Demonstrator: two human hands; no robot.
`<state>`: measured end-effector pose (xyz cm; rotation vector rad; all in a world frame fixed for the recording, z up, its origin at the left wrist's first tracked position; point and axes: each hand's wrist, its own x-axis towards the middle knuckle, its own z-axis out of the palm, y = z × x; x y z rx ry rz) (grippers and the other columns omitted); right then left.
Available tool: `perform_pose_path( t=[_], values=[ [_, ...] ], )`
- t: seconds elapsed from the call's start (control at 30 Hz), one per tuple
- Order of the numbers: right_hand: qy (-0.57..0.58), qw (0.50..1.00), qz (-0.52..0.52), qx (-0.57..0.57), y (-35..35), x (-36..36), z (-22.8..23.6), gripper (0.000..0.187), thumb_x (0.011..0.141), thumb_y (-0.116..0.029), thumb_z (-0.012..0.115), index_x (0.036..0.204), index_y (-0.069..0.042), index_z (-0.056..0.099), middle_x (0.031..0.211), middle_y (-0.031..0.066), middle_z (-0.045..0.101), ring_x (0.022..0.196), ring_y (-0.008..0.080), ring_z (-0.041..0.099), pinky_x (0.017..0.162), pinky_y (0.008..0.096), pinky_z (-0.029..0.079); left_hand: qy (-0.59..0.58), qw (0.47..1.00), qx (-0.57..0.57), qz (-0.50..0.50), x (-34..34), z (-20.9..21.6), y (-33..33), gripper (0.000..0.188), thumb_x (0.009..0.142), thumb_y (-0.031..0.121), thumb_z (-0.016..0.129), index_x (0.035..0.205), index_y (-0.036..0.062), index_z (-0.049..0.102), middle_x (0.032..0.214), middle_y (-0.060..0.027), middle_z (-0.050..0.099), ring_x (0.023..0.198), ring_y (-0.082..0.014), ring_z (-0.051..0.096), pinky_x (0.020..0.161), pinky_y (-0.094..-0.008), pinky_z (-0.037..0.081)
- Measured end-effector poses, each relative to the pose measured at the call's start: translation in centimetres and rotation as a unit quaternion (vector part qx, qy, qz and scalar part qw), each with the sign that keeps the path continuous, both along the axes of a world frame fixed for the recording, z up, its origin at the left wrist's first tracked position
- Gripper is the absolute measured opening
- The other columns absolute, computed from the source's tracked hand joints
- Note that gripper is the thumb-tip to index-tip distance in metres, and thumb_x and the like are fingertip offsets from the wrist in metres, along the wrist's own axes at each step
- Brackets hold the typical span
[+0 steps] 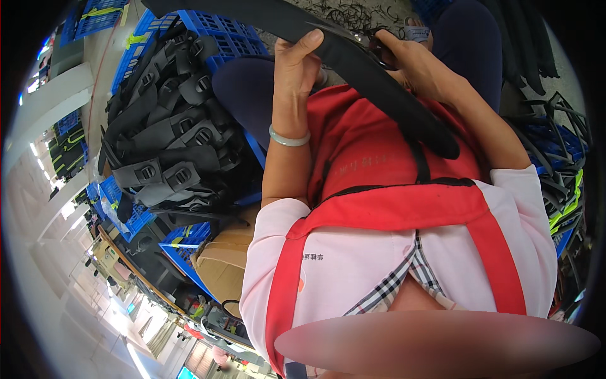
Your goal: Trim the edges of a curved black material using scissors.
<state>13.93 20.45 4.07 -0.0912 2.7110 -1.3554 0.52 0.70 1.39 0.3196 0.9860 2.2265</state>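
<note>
A long, padded black strap [385, 91] runs slantwise across my lap, from the upper left down to a rounded end over my red apron [372, 151]. My left hand [295, 66] is closed on its upper part, the thumb lying along the top face. On the far side of the strap, my right hand [413, 60] grips a pair of scissors [380, 55] by the dark handles. Their metal blades point left along the strap's far edge, close to my left thumb. The strap hides some fingers of both hands.
At the left, a blue crate [218, 25] is heaped with black buckled straps [173, 129]. A cardboard box [218, 252] stands below it. Black and yellow-green straps [565, 202] fill another blue crate at the right. Thin black trimmings [360, 16] litter the floor ahead.
</note>
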Motion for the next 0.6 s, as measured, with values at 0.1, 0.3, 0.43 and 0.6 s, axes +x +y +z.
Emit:
perform_pose_path(
  t=[0.1,0.3,0.43,0.6],
  values=[
    [-0.021,1.0,0.007,-0.017,0.1,-0.1,-0.1,0.049,0.089,-0.033,0.065,0.118,0.001,0.045,0.079,0.0226,0.06,0.079,0.044,0.059,0.069,0.047,0.045,-0.013,1.0,0.006,0.003,0.0,-0.2,-0.1,0.031,0.08,-0.002,0.071,0.109,0.0073,0.066,0.106,-0.0046,0.067,0.101,-0.0203,0.064,0.093,-0.0371,0.051],
    [0.007,0.999,-0.031,-0.018,0.9,0.2,-3.7,0.042,0.087,-0.024,0.066,0.117,-0.001,0.048,0.088,0.0252,0.063,0.084,0.0439,0.062,0.07,0.0452,0.047,-0.022,0.999,0.015,-0.023,0.5,-0.6,0.7,0.03,0.081,-0.001,0.07,0.11,0.007,0.065,0.109,-0.0065,0.067,0.103,-0.0211,0.063,0.093,-0.0381,0.051],
    [-0.002,0.999,-0.024,-0.021,0.8,0.2,-2.7,0.04,0.087,-0.02,0.067,0.117,-0.001,0.049,0.091,0.0271,0.064,0.086,0.0434,0.062,0.072,0.0447,0.048,-0.038,0.999,0.029,-0.003,-0.8,-0.3,-0.5,0.029,0.082,0.0,0.07,0.111,0.0042,0.064,0.111,-0.0095,0.066,0.101,-0.0227,0.064,0.094,-0.0392,0.051],
    [-0.021,0.998,-0.026,-0.049,0.3,0.2,-1.9,0.045,0.086,-0.021,0.067,0.121,-0.002,0.046,0.094,0.0263,0.063,0.092,0.0442,0.061,0.075,0.0459,0.047,-0.011,0.999,-0.008,0.046,-1.3,-0.4,-0.5,0.031,0.08,0.0,0.072,0.11,0.0018,0.064,0.107,-0.0111,0.067,0.1,-0.0234,0.064,0.095,-0.039,0.051]
  ],
)
